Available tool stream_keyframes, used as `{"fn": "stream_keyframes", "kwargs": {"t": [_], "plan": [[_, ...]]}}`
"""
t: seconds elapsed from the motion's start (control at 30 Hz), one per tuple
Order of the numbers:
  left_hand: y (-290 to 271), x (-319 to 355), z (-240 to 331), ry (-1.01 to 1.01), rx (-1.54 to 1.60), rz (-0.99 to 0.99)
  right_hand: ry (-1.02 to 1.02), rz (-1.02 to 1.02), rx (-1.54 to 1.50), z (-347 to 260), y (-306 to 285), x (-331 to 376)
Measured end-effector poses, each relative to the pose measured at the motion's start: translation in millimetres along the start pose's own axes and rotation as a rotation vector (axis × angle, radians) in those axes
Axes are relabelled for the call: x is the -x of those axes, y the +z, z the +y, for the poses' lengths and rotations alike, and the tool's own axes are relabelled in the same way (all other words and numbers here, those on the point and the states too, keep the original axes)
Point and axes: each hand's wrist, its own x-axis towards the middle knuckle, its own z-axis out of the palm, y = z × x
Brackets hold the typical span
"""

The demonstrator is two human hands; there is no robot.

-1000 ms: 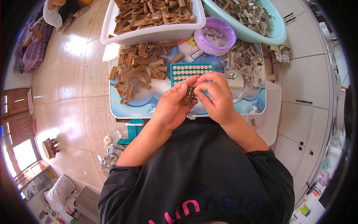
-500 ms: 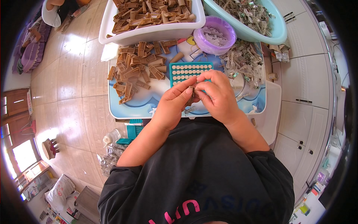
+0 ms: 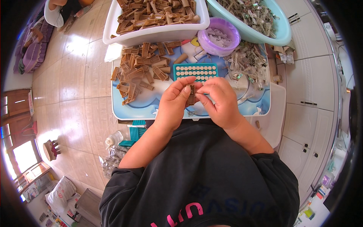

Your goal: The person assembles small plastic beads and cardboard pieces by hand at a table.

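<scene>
A small brown plastic casing (image 3: 191, 97) is upright between the fingertips of my left hand (image 3: 172, 102), its hollow side facing up. My right hand (image 3: 222, 101) pinches at the casing's right edge; whatever is between those fingertips is too small to make out. Just beyond both hands lies a teal tray (image 3: 196, 64) with rows of round, cream-coloured pieces, its near part hidden by my fingers. Loose brown casings (image 3: 141, 62) are heaped to the left on the blue patterned table (image 3: 130, 109). Clear packets with small metallic parts (image 3: 245, 62) are piled to the right.
At the far edge stand a white tub (image 3: 159, 32) full of brown casings, a purple-lined bowl (image 3: 237, 37) of grey pieces and a pale blue basin (image 3: 283, 34) of packets. Teal trays (image 3: 136, 133) and a bottle (image 3: 112, 140) sit below left. A person (image 3: 53, 15) is at upper left.
The casing has turned so its hollow side now shows between my hands. My right fingers have curled lower along its edge. The view has shifted slightly.
</scene>
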Motion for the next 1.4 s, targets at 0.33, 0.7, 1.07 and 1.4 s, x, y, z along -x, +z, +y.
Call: {"fn": "stream_keyframes", "kwargs": {"t": [0.33, 0.7, 1.07, 1.4], "plan": [[6.1, 1.6, 2.9, 0.12, 0.043, 0.079, 0.058, -0.067, -0.043, -9.2, 13.0, 17.1], [7.7, 3.5, 4.9, 0.11, 0.065, 0.11, -0.032, -0.054, -0.073, -6.4, 19.7, 17.8], [8.2, 4.4, 3.2, 0.061, 0.119, 0.106, 0.005, -0.085, -0.064, -8.2, 11.9, 13.2], [1.9, 7.7, -4.1, 0.052, -0.012, 0.037, 0.03, -0.017, -0.041, -3.8, 9.0, 9.7]]}}
